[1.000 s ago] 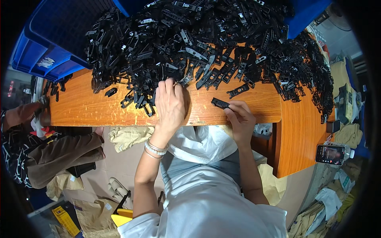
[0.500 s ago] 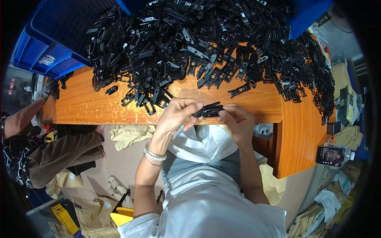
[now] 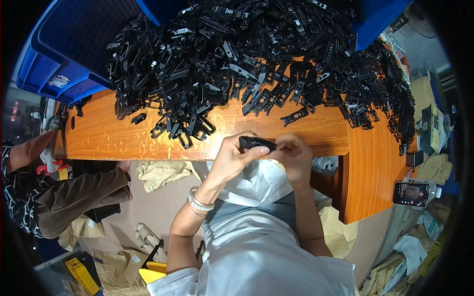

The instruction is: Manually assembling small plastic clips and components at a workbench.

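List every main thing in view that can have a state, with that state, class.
Left grip: closed on a black part
Right grip: curled by the part's right end, hold unclear
Black part: held
Black heap: loose, piled on the table
Phone: lit up
Blue crate: contents unclear

The person wears a loose, plain, white short-sleeved shirt [image 3: 269,261], its soft fabric creased across the front, over blue-grey cloth bottoms [image 3: 245,209]. Above the left hand [image 3: 231,155] sit a white beaded bracelet [image 3: 198,203] and thin, smooth, silvery bangles [image 3: 194,211], stacked close together at the wrist.
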### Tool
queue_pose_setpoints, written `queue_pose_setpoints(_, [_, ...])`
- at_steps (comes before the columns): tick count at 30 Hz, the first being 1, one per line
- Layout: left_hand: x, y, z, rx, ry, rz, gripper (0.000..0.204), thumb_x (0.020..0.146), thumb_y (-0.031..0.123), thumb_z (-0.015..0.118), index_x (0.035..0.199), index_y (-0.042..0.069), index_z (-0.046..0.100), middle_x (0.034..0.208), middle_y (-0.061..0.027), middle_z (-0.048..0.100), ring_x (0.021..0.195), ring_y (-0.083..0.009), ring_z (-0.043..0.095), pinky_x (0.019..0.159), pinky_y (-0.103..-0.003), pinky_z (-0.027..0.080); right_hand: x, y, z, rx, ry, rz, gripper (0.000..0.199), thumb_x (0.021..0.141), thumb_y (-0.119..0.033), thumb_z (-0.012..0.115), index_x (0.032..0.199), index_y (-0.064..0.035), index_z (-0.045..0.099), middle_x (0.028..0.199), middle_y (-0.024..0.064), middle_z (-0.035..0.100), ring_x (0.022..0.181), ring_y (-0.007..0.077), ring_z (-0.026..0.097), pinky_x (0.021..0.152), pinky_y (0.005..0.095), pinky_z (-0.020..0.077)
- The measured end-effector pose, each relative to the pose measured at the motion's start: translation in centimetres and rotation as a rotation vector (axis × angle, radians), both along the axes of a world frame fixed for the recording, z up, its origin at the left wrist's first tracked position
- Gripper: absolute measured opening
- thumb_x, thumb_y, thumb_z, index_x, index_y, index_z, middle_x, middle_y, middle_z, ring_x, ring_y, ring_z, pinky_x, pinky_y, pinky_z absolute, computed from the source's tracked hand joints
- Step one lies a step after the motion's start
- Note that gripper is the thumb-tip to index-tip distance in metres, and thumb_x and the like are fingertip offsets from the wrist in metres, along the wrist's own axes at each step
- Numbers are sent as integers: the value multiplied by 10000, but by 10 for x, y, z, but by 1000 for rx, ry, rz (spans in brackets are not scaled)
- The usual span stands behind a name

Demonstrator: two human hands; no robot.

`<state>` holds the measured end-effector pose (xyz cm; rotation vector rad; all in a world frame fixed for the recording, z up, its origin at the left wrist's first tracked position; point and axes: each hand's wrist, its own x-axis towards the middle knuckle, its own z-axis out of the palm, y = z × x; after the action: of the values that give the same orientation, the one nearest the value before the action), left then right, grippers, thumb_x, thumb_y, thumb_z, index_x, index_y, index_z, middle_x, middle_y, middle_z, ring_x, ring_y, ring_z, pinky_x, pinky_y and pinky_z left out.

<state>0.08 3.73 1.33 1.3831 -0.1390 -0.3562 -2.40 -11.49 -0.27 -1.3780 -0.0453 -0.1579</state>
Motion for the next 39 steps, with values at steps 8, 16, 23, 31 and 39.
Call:
queue_pose_setpoints(8, [14, -3, 13, 40, 133, -255, 148, 839, 94, 557, 851, -49, 593, 742, -33, 535, 584, -75, 439, 524, -201, 369, -2, -11, 17, 144, 179, 51, 192, 770, -32, 630, 948, 38, 607, 768, 62, 605, 590, 64, 519, 518, 175, 402])
queue_pose_setpoints(16, [156, -16, 27, 1244, -1035, 338, 121, 725, 51, 540, 761, -18, 633, 792, -173, 584, 777, -283, 584, 645, -345, 492, 14, -27, -5, 12, 252, -239, 184, 799, -36, 588, 959, 54, 588, 697, 82, 626, 508, 71, 504, 465, 174, 394])
queue_pose_setpoints(23, [185, -26, 16, 1469, -922, 305, 69, 616, 66, 591, 644, 4, 603, 692, -159, 611, 643, -317, 615, 557, -381, 492, 16, -23, -8, -36, 201, -255, 161, 786, -9, 593, 942, 30, 597, 696, 65, 619, 499, 60, 505, 446, 168, 393])
queue_pose_setpoints(31, [137, -10, 24, 1277, -751, 124, 137, 655, 93, 662, 718, -18, 613, 770, -198, 599, 732, -345, 593, 636, -395, 480, 14, -24, -12, -62, 148, -199, 154, 773, 9, 609, 923, 41, 601, 815, 39, 551, 675, 79, 580, 543, 166, 424])
queue_pose_setpoints(39, [128, 7, 17, 598, -457, 275, 92, 772, 78, 637, 763, -13, 628, 739, -25, 610, 615, -103, 554, 600, -226, 427, 14, -25, -20, -209, 51, -192, 163, 764, 25, 584, 923, 61, 592, 840, 74, 570, 688, 108, 600, 501, 182, 431])
